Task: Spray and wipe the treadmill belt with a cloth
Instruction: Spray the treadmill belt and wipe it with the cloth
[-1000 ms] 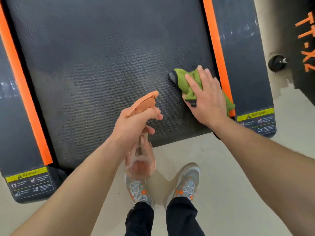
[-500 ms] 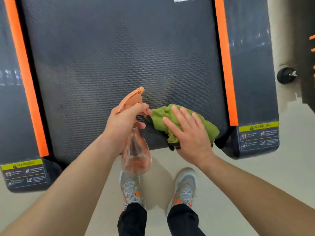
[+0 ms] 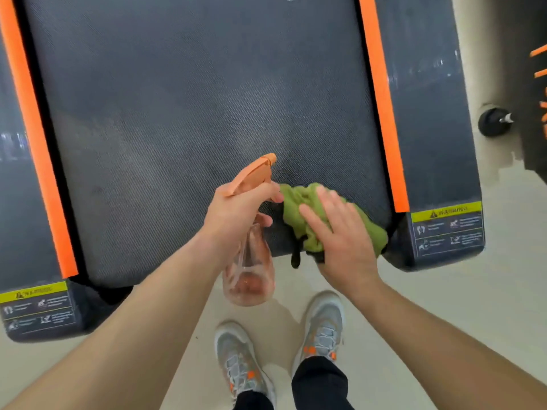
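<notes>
Here the left hand (image 3: 236, 214) is wrapped around the neck of a spray bottle (image 3: 250, 261), fingers curled in front under the orange trigger head (image 3: 251, 176), whose nozzle points away across the treadmill belt (image 3: 183, 113). The bottle's clear, pinkish body hangs down below the fist, over the pale floor (image 3: 444, 306) just off the belt's near edge. The right hand (image 3: 340, 238) lies flat with its fingers spread, palm pressing down on a crumpled green cloth (image 3: 299, 211). The cloth sits at the near right corner of the belt, just beside the left hand's fingertips, and a dark part of it droops over the belt's edge. Orange strips (image 3: 381, 102) run along both sides of the belt, with dark side rails (image 3: 429, 99) outside them bearing yellow warning labels (image 3: 447, 210). Two grey shoes (image 3: 322, 329) stand on the floor below.
</notes>
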### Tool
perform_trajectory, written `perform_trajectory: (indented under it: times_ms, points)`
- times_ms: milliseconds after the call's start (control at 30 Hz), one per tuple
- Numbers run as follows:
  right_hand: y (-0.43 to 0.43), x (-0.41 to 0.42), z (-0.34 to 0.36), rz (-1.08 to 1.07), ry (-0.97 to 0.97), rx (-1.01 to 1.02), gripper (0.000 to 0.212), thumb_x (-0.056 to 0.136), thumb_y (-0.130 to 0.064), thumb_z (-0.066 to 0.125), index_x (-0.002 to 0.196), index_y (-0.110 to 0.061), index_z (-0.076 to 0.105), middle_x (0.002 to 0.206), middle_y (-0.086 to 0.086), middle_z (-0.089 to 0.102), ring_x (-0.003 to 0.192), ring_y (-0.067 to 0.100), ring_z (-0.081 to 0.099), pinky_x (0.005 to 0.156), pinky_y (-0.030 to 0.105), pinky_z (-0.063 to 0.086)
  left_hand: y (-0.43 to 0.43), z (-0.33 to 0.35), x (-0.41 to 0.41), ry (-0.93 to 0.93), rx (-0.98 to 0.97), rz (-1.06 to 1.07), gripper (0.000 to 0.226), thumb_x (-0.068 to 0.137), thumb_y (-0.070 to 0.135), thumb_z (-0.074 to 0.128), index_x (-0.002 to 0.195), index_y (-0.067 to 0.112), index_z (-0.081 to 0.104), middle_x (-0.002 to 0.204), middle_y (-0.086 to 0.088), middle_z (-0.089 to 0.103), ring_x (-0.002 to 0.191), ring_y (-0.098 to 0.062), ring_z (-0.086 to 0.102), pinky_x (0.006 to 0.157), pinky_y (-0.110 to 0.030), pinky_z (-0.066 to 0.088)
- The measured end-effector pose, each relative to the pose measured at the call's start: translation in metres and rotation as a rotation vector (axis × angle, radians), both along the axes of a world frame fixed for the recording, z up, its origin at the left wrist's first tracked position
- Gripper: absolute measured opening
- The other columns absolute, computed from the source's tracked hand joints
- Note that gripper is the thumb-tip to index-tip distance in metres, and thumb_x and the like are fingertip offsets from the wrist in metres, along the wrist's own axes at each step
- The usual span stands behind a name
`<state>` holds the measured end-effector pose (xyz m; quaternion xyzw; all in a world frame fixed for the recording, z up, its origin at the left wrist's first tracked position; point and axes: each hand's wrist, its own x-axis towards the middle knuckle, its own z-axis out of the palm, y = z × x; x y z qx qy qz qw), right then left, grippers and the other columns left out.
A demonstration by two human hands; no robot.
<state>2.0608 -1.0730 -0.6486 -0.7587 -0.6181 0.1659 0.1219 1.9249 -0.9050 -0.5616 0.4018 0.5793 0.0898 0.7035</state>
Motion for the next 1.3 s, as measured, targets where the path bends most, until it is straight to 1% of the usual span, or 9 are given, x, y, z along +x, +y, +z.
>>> perform_trajectory:
  times_ms: [100,167,267,400,633,800,967,1167,1300]
  points:
    - [-0.024,0.019,0.002,0.218,-0.042,-0.046,0.065,0.085,-0.019,0.052,0.149,-0.028,0.044,0.163,0.013,0.034,0.148,0.037,0.035,0.118,0.05,0.026,-0.004,0.001,-0.006,-0.053,-0.03,-0.016,0.032,0.095,0.015,0.071,0.113,0.041,0.073,0.088,-0.005,0.075,0.087,-0.011,0.069,0.056,-0.022,0.052]
    - [0.004,0.043,-0.003,0.252,-0.07,-0.028,0.064,0.085,-0.014,0.059,0.148,-0.024,0.048,0.16,0.015,0.038,0.146,0.039,0.038,0.117,0.051,0.028,-0.009,-0.002,-0.013,-0.051,-0.026,-0.051,0.032,0.096,0.014,0.069,0.114,0.04,0.072,0.089,-0.006,0.074,0.09,-0.009,0.07,0.054,-0.021,0.051]
    - [0.054,0.06,-0.003,0.029,-0.027,-0.075,0.075,0.081,-0.012,0.078,0.15,-0.02,0.048,0.162,0.015,0.034,0.149,0.039,0.031,0.119,0.054,0.026,-0.017,-0.003,-0.023,-0.037,-0.024,-0.065,0.03,0.097,0.014,0.069,0.113,0.039,0.074,0.094,-0.003,0.075,0.089,-0.007,0.071,0.055,-0.022,0.052]
    - [0.085,0.03,0.001,-0.333,0.056,-0.047,0.069,0.088,-0.014,0.069,0.152,-0.022,0.043,0.167,0.012,0.024,0.153,0.036,0.021,0.124,0.05,0.018,-0.022,-0.004,-0.039,-0.003,-0.023,-0.01,0.031,0.095,0.016,0.072,0.109,0.044,0.075,0.098,-0.008,0.078,0.092,-0.009,0.07,0.06,-0.025,0.053]
    - [0.015,-0.074,0.005,-0.017,0.111,-0.03,0.063,0.07,0.005,0.076,0.127,-0.018,0.063,0.156,0.017,0.043,0.14,0.04,0.045,0.112,0.055,0.04,-0.021,0.017,-0.069,-0.052,-0.066,0.076,0.039,0.094,0.012,0.07,0.123,0.037,0.07,0.087,-0.008,0.072,0.089,-0.013,0.071,0.059,-0.026,0.05]
    - [0.001,-0.072,0.04,-0.262,0.238,-0.169,0.068,0.064,0.006,0.072,0.124,-0.025,0.063,0.154,0.003,0.047,0.129,0.033,0.054,0.084,0.043,0.056,-0.024,0.024,-0.083,-0.049,-0.067,0.087,0.037,0.097,0.011,0.07,0.122,0.037,0.071,0.101,-0.002,0.072,0.088,-0.011,0.073,0.056,-0.024,0.051]
    - [-0.008,-0.045,0.055,-0.483,0.302,-0.102,0.058,0.074,0.006,0.067,0.124,-0.023,0.066,0.146,0.001,0.054,0.127,0.026,0.056,0.094,0.033,0.045,-0.029,0.021,-0.083,0.028,-0.07,0.123,0.032,0.097,0.013,0.07,0.125,0.029,0.072,0.082,-0.002,0.065,0.055,-0.007,0.062,0.046,-0.018,0.047]
    - [-0.004,-0.032,0.057,-0.534,0.313,-0.149,0.053,0.079,0.003,0.066,0.126,-0.023,0.065,0.142,-0.001,0.057,0.128,0.021,0.054,0.095,0.027,0.04,-0.036,0.017,-0.093,0.013,-0.051,0.178,0.032,0.093,0.026,0.078,0.12,0.042,0.071,0.093,0.003,0.071,0.08,-0.008,0.07,0.063,-0.025,0.056]
    - [0.008,-0.036,0.056,-0.603,0.316,-0.126,0.049,0.082,-0.001,0.064,0.126,-0.023,0.065,0.14,0.001,0.058,0.128,0.023,0.055,0.1,0.031,0.041,-0.034,0.012,-0.096,0.096,-0.049,0.199,0.028,0.092,0.021,0.078,0.118,0.031,0.074,0.077,0.001,0.07,0.072,-0.013,0.066,0.059,-0.026,0.055]
